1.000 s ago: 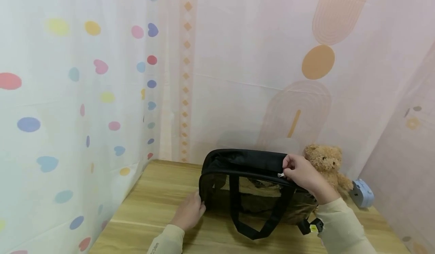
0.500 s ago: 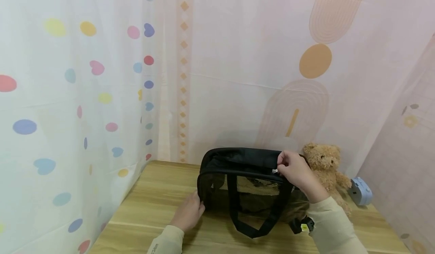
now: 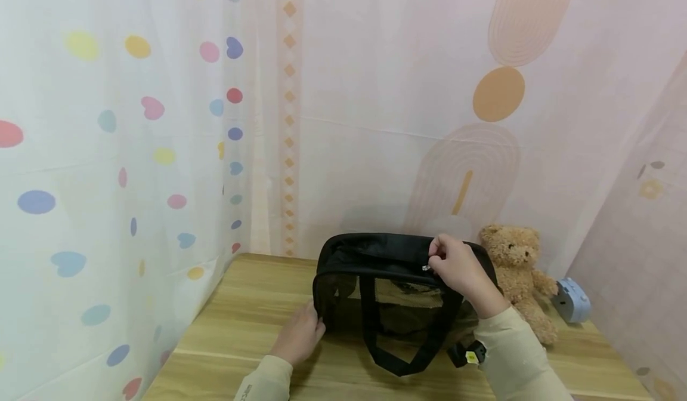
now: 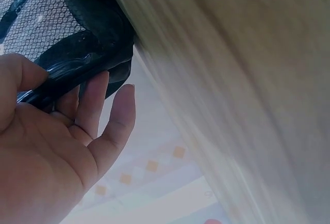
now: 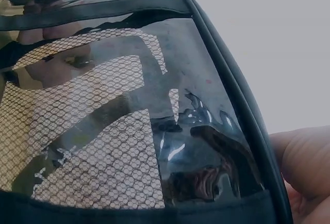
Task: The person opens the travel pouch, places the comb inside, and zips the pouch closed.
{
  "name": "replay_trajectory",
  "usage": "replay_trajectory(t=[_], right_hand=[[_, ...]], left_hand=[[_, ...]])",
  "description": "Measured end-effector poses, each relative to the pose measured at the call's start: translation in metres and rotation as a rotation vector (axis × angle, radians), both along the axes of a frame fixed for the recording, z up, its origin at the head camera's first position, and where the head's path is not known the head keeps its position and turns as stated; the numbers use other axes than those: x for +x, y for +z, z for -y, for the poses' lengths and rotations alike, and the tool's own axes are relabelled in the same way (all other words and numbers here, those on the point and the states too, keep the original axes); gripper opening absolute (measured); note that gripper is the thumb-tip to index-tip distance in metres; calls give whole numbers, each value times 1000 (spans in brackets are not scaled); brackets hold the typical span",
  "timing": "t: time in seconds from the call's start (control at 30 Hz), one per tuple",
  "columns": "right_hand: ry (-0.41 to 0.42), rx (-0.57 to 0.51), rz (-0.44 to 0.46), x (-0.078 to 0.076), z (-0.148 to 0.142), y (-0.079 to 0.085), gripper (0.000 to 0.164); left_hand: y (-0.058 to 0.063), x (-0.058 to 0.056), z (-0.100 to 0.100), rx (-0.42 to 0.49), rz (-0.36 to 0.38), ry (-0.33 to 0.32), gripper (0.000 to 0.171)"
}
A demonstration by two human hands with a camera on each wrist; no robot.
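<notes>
A black bag [image 3: 397,252] with see-through and mesh panels stands on the wooden table, its strap handle [image 3: 397,365] hanging down in front. My left hand [image 3: 298,333] pinches the bag's left end low down; in the left wrist view, thumb and fingers [image 4: 93,102] grip its dark edging. At the top, my right hand [image 3: 456,267] pinches at the zipper, beside a silver zipper pull [image 3: 426,267]. The right wrist view shows the mesh panel [image 5: 103,146] close up, with part of the right hand [image 5: 304,170] beyond the black piping.
A brown teddy bear [image 3: 517,270] sits right behind the bag. A light-blue object [image 3: 573,301] lies farther right on the table [image 3: 257,287]. A small black device with a yellow label [image 3: 466,354] is by the right sleeve. Patterned curtains [image 3: 376,91] hang behind.
My right hand has moved left along the bag's top with the zipper pull, and the small black device moved left alongside the sleeve. My left hand keeps its grip on the left end.
</notes>
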State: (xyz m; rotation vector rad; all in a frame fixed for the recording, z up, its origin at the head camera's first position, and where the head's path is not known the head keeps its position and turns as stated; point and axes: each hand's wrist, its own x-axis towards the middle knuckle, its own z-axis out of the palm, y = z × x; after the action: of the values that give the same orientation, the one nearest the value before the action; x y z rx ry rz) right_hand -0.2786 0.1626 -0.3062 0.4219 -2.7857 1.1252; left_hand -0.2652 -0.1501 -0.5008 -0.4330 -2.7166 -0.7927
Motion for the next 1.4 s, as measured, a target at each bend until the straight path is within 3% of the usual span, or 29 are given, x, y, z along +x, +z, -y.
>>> replay_trajectory(t=[0.3,0.63,0.93,1.4], right_hand=[[58,-85,41,-2,16,-1,6],[43,-85,37,-5,24,0,6],[19,-41,-18,-3,33,2,7],[38,-87,-67,-2,44,1,8]], left_hand=[[0,-1,0,-5,-24,0,26],[3,0,0,10,-3,0,24],[2,-1,-1,20,48,-1,23],[4,0,0,5,65,0,21]])
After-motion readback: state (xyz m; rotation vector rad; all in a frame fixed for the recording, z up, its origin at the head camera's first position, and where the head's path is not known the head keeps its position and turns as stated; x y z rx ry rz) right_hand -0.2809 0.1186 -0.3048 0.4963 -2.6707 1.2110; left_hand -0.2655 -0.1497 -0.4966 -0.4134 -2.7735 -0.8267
